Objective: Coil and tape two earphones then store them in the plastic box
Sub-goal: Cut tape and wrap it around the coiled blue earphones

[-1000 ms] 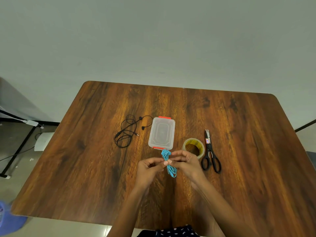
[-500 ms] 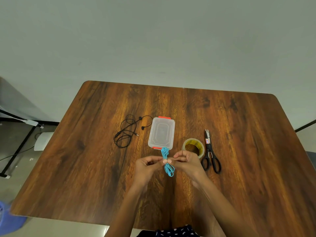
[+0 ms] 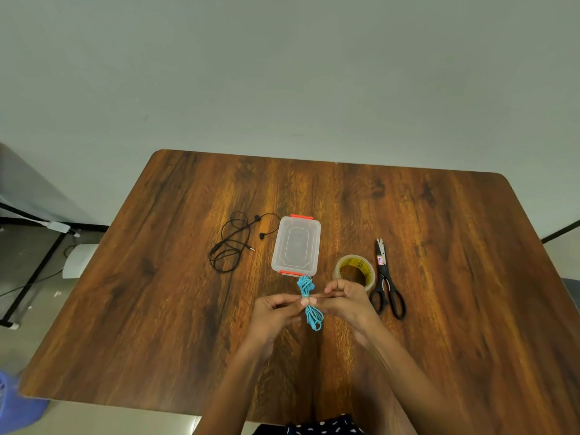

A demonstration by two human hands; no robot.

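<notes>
A coiled blue earphone (image 3: 309,304) hangs as a narrow bundle between my hands, just in front of the plastic box. My left hand (image 3: 274,312) pinches its middle from the left and my right hand (image 3: 346,301) pinches it from the right, fingertips meeting at the bundle's waist. The clear plastic box (image 3: 296,244) with orange clasps lies shut on the table. A black earphone (image 3: 233,243) lies loose and uncoiled to the left of the box. The roll of clear tape (image 3: 354,270) stands right of the box, partly behind my right hand.
Black scissors (image 3: 386,282) lie right of the tape, blades pointing away from me. The wooden table (image 3: 439,277) ends against a pale wall. A black stand and cables sit on the floor at the left, and a blue object (image 3: 15,403) at bottom left.
The blue bundle has shifted slightly towards me and left, and my fingertips have closed in tighter around its middle. Everything on the table stays put.
</notes>
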